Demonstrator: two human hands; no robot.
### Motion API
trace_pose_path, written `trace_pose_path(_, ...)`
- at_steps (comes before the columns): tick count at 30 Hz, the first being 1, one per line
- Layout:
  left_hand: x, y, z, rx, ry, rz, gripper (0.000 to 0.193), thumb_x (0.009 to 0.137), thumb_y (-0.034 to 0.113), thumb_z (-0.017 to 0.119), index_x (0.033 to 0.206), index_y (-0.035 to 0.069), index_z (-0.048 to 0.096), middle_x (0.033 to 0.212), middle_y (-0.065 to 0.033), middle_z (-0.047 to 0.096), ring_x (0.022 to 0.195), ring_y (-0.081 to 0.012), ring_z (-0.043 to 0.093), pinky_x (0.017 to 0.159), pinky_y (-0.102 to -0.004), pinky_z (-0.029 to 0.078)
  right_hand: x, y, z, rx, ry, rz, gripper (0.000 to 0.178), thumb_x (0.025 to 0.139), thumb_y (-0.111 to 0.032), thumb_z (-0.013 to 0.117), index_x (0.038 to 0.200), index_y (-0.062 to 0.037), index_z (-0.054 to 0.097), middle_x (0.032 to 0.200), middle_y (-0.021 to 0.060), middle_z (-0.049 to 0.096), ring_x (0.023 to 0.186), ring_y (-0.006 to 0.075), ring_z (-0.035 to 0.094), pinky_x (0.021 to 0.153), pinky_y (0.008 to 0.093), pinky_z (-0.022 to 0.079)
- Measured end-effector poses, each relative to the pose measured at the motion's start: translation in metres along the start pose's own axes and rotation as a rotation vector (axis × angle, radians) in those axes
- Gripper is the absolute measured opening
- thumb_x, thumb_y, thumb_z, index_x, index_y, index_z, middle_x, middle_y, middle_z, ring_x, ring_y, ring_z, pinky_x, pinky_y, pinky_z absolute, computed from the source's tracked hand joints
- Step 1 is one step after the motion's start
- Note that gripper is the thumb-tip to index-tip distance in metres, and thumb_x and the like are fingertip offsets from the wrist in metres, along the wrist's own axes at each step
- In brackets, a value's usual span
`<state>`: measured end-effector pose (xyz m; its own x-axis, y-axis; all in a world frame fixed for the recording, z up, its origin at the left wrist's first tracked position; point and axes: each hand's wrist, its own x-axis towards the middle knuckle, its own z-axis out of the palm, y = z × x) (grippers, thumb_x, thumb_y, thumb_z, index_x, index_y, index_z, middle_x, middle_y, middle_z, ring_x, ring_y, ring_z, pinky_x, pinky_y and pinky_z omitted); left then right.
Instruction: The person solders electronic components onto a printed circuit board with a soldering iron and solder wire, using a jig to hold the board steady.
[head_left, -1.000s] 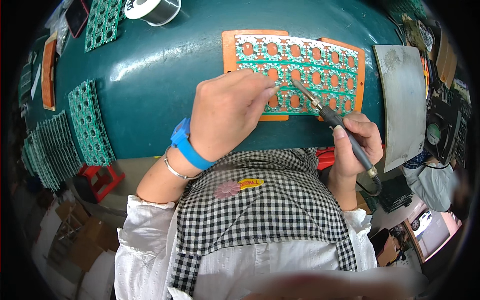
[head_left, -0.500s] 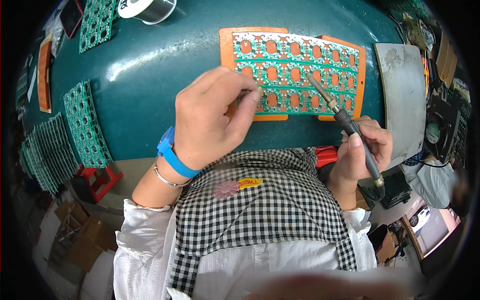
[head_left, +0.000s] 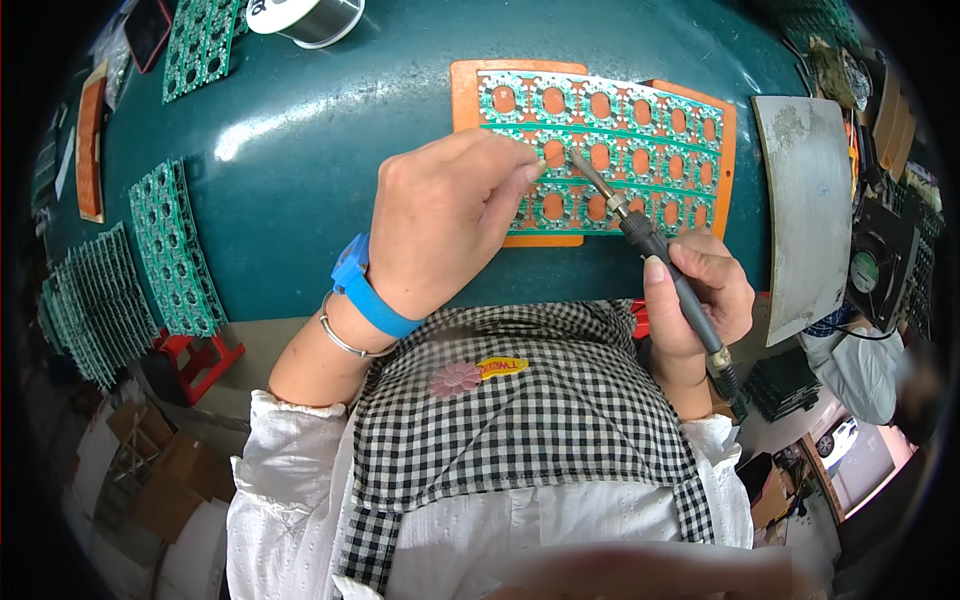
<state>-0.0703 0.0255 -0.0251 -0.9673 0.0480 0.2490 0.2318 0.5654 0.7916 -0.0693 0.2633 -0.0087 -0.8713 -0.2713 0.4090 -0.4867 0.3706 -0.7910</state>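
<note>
My right hand grips a soldering iron by its dark handle. The iron's tip points up and left, over the middle row of a green circuit board panel. The panel has three rows of round cutouts and lies on an orange holder, which shows through the holes. Just left of the iron's tip, my left hand pinches what looks like thin solder wire between thumb and forefinger. That hand covers the lower left corner of the panel and holder. Whether the tip touches the board is hard to tell.
A spool of dark wire stands at the far edge of the green table. More board panels stand at the left, beside a dense stack. A grey metal plate lies right of the holder.
Both hands have come closer together over the panel: the left moved right and the iron moved left to the middle row. Panel and holder have shifted slightly right.
</note>
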Motion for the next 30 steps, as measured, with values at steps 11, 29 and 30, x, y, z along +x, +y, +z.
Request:
trace_pose_path(11, -0.005, 0.006, -0.016, 0.011, -0.018, 0.083, 0.014, 0.075, -0.002, 0.077, 0.088, 0.003, 0.075, 0.066, -0.0081, 0.063, 0.056, -0.0157, 0.060, 0.049, -0.0275, 0.044, -0.006, -0.002, -0.004, 0.037, 0.044, 0.070, 0.024, 0.075, 0.005, 0.075, 0.091, 0.0001, 0.058, 0.070, 0.0120, 0.064, 0.058, 0.0167, 0.061, 0.055, 0.0279, 0.048)
trace_pose_path(29, -0.006, -0.006, -0.010, 0.003, -0.063, 0.056, 0.017, 0.075, -0.003, 0.076, 0.091, 0.004, 0.075, 0.065, -0.0075, 0.062, 0.055, -0.0168, 0.059, 0.050, -0.0281, 0.044, -0.003, -0.008, 0.010, -0.010, -0.075, -0.064, 0.026, 0.071, 0.002, 0.080, 0.087, 0.0005, 0.060, 0.065, 0.0119, 0.063, 0.050, 0.0203, 0.061, 0.045, 0.0280, 0.047)
trace_pose_path(30, -0.007, -0.005, -0.011, 0.003, -0.064, 0.056, 0.017, 0.075, -0.003, 0.076, 0.091, 0.004, 0.075, 0.065, -0.0075, 0.062, 0.055, -0.0168, 0.059, 0.050, -0.0281, 0.044, -0.006, -0.008, 0.009, -0.015, -0.067, -0.021, 0.026, 0.072, 0.001, 0.080, 0.088, 0.0007, 0.060, 0.067, 0.0119, 0.064, 0.050, 0.0187, 0.060, 0.046, 0.0274, 0.047)
